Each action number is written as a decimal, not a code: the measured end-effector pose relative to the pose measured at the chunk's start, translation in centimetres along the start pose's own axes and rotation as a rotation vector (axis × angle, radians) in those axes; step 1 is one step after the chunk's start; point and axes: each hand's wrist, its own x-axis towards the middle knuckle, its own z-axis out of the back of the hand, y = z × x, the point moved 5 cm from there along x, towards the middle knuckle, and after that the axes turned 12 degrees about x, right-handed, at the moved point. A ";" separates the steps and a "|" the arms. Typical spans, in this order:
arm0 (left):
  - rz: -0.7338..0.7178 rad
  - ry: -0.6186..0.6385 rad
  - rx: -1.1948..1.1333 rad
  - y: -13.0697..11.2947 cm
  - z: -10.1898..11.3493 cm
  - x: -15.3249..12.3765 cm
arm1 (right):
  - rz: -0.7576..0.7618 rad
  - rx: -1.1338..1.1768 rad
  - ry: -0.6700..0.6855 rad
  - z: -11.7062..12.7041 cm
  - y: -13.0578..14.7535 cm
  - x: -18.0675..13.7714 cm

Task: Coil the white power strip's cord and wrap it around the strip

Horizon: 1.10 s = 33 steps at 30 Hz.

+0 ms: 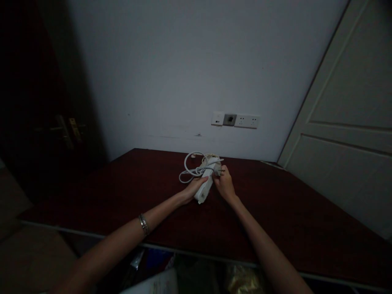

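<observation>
The white power strip [203,191] lies between the two hands in the head view, over the dark red table [269,212]. Its long axis runs away from the person and leans a little to the right: the near end sits between the wrists, and the far end reaches just past the fingers. Whether its underside rests on the tabletop or is slightly raised, I cannot tell.

The left hand [193,188] is clamped on the strip from the left side, its thumb lying across the top face around mid-length. The left forearm comes in long and slanting from the lower left, with a metal bracelet [143,224] well behind the wrist.

The right hand [226,183] is just beside the strip's right edge, a little farther forward than the left one. Its fingers are bent and close to the plug [217,169], whose prongs point rightward across them; whether they grip it is hidden. The right forearm rises from the lower right, the wrist nearly straight.

The pale cable [196,152] loops ahead of the left hand and crosses the strip's far part. Beyond both hands, slightly rightward, a socket panel [247,121] is set in the wall [171,73].
</observation>
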 end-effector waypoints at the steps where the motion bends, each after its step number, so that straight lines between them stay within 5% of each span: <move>1: -0.037 -0.037 0.054 -0.3 0.1 0.1 | -0.007 -0.007 -0.001 0.0 -0.2 0.0; 10: -0.161 -0.328 1.102 -5.2 1.7 -2.5 | -0.059 -0.026 -0.066 0.5 -2.2 -0.5; 16: -0.431 -0.584 1.146 -8.0 1.4 -3.6 | -0.111 -0.036 -0.090 0.5 -3.0 -0.9; 20: -0.807 -0.410 1.170 -8.5 -1.2 -4.3 | -0.110 -0.054 -0.067 0.5 -3.0 -1.0; 22: -0.868 -0.343 1.200 -8.7 -2.1 -4.4 | -0.105 -0.046 -0.056 0.4 -3.0 -1.1; 27: -0.532 -0.419 1.292 -8.2 -1.2 -1.7 | -0.137 -0.024 -0.067 0.5 -3.2 -1.4; 30: -0.349 -0.228 1.293 -6.6 -0.6 0.5 | -0.137 -0.022 -0.058 0.4 -3.4 -1.5; 33: -0.340 -0.097 1.186 -5.3 -0.3 1.8 | -0.139 -0.026 -0.045 0.4 -3.7 -1.5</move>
